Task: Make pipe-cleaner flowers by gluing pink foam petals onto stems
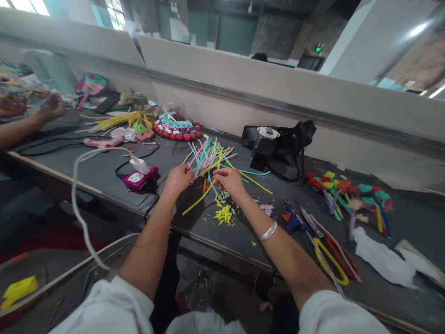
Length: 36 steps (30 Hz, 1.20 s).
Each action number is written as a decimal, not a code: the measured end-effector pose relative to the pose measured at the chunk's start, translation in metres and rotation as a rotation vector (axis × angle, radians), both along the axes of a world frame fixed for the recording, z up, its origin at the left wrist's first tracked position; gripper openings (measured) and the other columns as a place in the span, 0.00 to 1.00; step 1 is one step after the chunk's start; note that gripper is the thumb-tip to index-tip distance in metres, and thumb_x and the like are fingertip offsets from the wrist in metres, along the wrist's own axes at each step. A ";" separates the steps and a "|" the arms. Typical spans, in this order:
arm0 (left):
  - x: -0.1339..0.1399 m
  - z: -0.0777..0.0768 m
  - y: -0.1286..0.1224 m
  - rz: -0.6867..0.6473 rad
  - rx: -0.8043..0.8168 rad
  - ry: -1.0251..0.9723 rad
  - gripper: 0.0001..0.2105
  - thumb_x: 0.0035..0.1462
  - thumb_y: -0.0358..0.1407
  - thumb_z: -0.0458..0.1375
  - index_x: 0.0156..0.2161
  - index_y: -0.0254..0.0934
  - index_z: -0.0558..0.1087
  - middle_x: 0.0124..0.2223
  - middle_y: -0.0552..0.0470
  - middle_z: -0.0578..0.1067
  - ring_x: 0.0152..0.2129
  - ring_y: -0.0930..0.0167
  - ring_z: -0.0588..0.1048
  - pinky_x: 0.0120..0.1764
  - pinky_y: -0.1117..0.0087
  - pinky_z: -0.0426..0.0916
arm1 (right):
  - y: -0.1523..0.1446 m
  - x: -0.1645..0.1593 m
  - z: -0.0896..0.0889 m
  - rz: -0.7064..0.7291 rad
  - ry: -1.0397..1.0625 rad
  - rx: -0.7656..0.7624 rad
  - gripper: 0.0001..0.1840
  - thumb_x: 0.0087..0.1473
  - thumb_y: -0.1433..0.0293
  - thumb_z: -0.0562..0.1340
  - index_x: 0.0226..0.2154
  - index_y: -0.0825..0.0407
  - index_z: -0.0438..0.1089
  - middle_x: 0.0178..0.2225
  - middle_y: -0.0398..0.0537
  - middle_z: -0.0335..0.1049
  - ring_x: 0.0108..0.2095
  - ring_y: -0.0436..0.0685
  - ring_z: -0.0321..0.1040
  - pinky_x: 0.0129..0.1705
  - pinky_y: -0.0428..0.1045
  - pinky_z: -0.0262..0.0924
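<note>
A loose pile of pipe cleaners [210, 157] in pink, turquoise, yellow and white lies on the dark table between and beyond my hands. My right hand [230, 183] pinches a yellow pipe cleaner [198, 201], which slants down to the left past its fingertips. At the pile's left edge, my left hand [180, 180] is closed with its fingertips together; what they grip is too small to make out. Below the hands lie short yellow cut pieces [223, 215] and a few pale green snippets [223, 196].
To the right are a blue glue gun [292, 218], scissors with yellow handles [330, 262] and finished pipe-cleaner flowers [347, 190]. A purple power socket [142, 180] with a white cable stands left. Another person's hands [45, 109] work at far left.
</note>
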<state>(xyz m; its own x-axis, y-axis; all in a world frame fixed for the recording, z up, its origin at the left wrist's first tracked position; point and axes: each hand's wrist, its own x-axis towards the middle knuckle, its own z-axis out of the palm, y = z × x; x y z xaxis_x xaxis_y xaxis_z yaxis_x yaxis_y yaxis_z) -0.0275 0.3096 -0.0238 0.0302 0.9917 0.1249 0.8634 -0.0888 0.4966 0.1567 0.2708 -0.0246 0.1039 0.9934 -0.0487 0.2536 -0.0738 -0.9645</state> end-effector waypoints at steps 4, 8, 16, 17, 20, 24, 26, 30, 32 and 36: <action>0.002 0.003 0.000 0.039 0.029 0.045 0.18 0.57 0.39 0.50 0.48 0.33 0.73 0.43 0.41 0.77 0.37 0.63 0.73 0.36 0.69 0.62 | -0.025 0.000 0.008 -0.002 0.042 0.057 0.07 0.51 0.76 0.61 0.34 0.55 0.74 0.28 0.44 0.74 0.25 0.50 0.71 0.19 0.42 0.64; 0.005 0.006 -0.002 0.016 0.029 0.081 0.19 0.56 0.36 0.51 0.51 0.34 0.72 0.46 0.41 0.77 0.40 0.63 0.74 0.40 0.69 0.64 | -0.060 0.004 0.013 0.015 0.046 0.091 0.09 0.49 0.73 0.62 0.34 0.54 0.75 0.27 0.44 0.75 0.25 0.52 0.72 0.18 0.43 0.65; 0.014 0.003 -0.009 -0.007 -0.037 0.160 0.13 0.54 0.35 0.52 0.41 0.35 0.77 0.39 0.39 0.79 0.37 0.59 0.76 0.35 0.66 0.66 | -0.142 0.018 0.019 0.026 -0.055 0.177 0.12 0.51 0.71 0.61 0.38 0.50 0.77 0.32 0.44 0.77 0.24 0.50 0.70 0.19 0.44 0.65; 0.015 0.003 -0.009 0.001 -0.038 0.168 0.14 0.54 0.35 0.52 0.41 0.35 0.77 0.40 0.39 0.79 0.38 0.58 0.76 0.36 0.66 0.66 | -0.150 0.019 0.019 0.025 -0.105 0.208 0.12 0.52 0.71 0.61 0.38 0.50 0.77 0.34 0.45 0.77 0.24 0.50 0.70 0.21 0.44 0.65; 0.018 0.001 -0.010 0.025 -0.029 0.183 0.15 0.55 0.35 0.51 0.43 0.35 0.76 0.42 0.37 0.79 0.39 0.56 0.76 0.36 0.64 0.67 | -0.167 0.022 0.020 0.029 -0.267 0.318 0.12 0.54 0.73 0.59 0.39 0.49 0.77 0.37 0.45 0.78 0.31 0.52 0.73 0.29 0.45 0.67; 0.019 0.003 -0.011 0.042 0.003 0.189 0.14 0.54 0.33 0.51 0.42 0.34 0.77 0.42 0.37 0.79 0.39 0.56 0.76 0.37 0.63 0.67 | -0.179 0.021 0.017 0.030 -0.362 0.398 0.12 0.56 0.75 0.59 0.40 0.50 0.76 0.38 0.46 0.77 0.38 0.53 0.74 0.39 0.47 0.67; 0.018 0.005 -0.011 0.054 0.033 0.194 0.15 0.55 0.34 0.51 0.42 0.33 0.77 0.42 0.36 0.78 0.40 0.55 0.76 0.39 0.62 0.67 | -0.183 0.019 0.013 0.044 -0.365 0.392 0.12 0.56 0.76 0.58 0.40 0.50 0.75 0.38 0.47 0.77 0.38 0.53 0.74 0.41 0.48 0.67; 0.027 0.012 -0.016 0.034 0.213 0.079 0.16 0.55 0.36 0.52 0.46 0.31 0.75 0.45 0.37 0.77 0.43 0.57 0.74 0.45 0.61 0.66 | -0.187 0.019 0.006 0.047 -0.369 0.374 0.14 0.56 0.77 0.57 0.43 0.51 0.75 0.40 0.47 0.77 0.39 0.54 0.74 0.42 0.49 0.68; 0.040 0.015 -0.026 -0.060 0.270 -0.170 0.16 0.55 0.37 0.53 0.45 0.32 0.76 0.42 0.42 0.78 0.38 0.62 0.75 0.42 0.65 0.67 | -0.186 0.025 0.006 0.002 -0.361 0.369 0.15 0.57 0.76 0.57 0.44 0.50 0.74 0.42 0.47 0.77 0.38 0.53 0.74 0.41 0.49 0.69; 0.080 0.013 -0.068 -0.437 0.027 -0.620 0.13 0.55 0.40 0.56 0.40 0.34 0.76 0.34 0.50 0.78 0.29 0.70 0.73 0.33 0.71 0.67 | -0.181 0.047 0.009 -0.127 -0.381 0.376 0.16 0.59 0.73 0.56 0.47 0.49 0.73 0.40 0.46 0.78 0.33 0.52 0.75 0.38 0.48 0.70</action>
